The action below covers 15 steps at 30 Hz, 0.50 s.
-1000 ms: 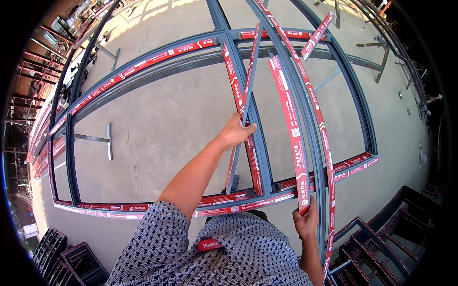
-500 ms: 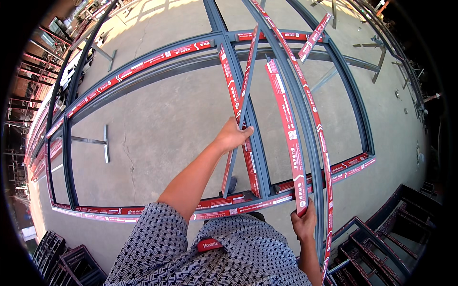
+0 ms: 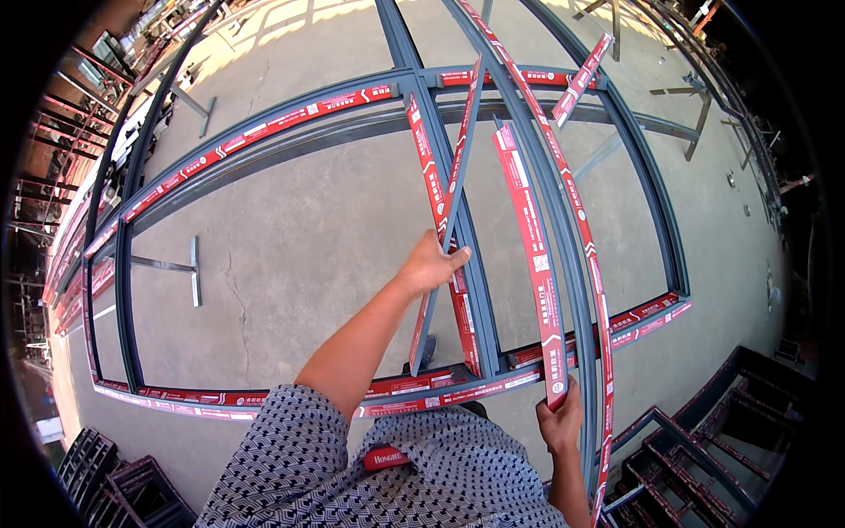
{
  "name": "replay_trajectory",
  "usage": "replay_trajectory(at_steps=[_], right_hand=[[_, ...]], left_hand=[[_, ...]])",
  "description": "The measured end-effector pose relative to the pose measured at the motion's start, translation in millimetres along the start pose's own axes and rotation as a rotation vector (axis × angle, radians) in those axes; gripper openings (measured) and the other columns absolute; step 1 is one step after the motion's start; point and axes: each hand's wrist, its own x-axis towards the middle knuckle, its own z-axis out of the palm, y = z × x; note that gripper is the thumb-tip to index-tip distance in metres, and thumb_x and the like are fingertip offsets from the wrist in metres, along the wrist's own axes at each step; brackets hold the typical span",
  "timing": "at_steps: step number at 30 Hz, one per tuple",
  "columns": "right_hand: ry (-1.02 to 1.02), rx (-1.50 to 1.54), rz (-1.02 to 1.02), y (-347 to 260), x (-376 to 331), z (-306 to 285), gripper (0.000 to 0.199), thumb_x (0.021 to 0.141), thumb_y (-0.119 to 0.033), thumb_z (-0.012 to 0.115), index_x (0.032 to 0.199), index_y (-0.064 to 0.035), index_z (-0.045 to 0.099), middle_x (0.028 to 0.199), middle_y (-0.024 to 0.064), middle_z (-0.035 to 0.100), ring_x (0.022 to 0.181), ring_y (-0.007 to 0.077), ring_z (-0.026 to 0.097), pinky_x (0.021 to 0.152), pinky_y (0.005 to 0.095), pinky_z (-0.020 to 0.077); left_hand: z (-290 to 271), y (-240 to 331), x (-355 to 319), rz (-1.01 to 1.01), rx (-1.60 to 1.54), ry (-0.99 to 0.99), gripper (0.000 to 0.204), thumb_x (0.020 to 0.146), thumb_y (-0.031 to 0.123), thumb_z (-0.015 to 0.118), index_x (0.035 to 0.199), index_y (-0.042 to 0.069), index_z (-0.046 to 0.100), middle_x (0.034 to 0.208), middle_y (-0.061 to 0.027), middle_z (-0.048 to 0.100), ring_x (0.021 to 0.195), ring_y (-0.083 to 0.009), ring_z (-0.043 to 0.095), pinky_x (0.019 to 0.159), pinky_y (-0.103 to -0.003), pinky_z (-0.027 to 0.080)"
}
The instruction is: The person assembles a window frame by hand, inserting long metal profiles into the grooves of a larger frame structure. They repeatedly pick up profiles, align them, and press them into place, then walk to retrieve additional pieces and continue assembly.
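A large grey metal frame (image 3: 482, 304), partly covered in red printed film, lies raised above the floor before me. My left hand (image 3: 431, 267) is closed round a narrow red-filmed metal strip (image 3: 461, 150), which leans at a slant across the frame's middle bar. At the lower right, my right hand (image 3: 563, 424) grips the near end of another red-filmed metal strip (image 3: 532, 238). That strip points away from me, just left of a long grey profile (image 3: 563, 220) that crosses over the frame. Its far end seems to hang over the frame's opening.
A short red-filmed piece (image 3: 583, 81) sits on the frame's far right corner. Dark stacked frames (image 3: 695, 440) stand at the lower right, with more frames (image 3: 132, 484) at the lower left. Metal stand legs (image 3: 195, 271) show on the concrete floor (image 3: 273, 255).
The view has shifted slightly, so the frame and both hands sit a little lower. Both hands keep their grips, and the strips hold nearly the same positions on the frame.
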Motion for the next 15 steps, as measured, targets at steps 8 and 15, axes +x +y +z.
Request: replay_trajectory(at_steps=[8, 15], right_hand=[[-0.033, -0.026, 0.059, -2.9, -1.1, -1.8, 0.069, 0.079, -0.008, 0.074, 0.146, -0.0019, 0.055, 0.125, 0.0271, 0.069, 0.113, 0.0487, 0.069, 0.098, 0.0497, 0.0558], [-0.062, -0.077, 0.104, -4.6, -0.5, -3.9, 0.071, 0.079, -0.009, 0.075, 0.146, -0.0013, 0.054, 0.127, 0.0283, 0.067, 0.114, 0.0495, 0.068, 0.099, 0.0503, 0.0556]], left_hand=[[0.2, 1.3, 0.3, -0.005, 0.059, 0.006, 0.065, 0.101, 0.040, 0.079, 0.133, -0.009, 0.050, 0.108, -0.0208, 0.071, 0.091, -0.0249, 0.075, 0.076, -0.038, 0.062], [-2.8, 1.4, -0.4, -0.019, 0.063, -0.010, 0.067, 0.100, 0.043, 0.080, 0.133, -0.009, 0.052, 0.109, -0.0216, 0.071, 0.091, -0.0264, 0.075, 0.075, -0.038, 0.062]])
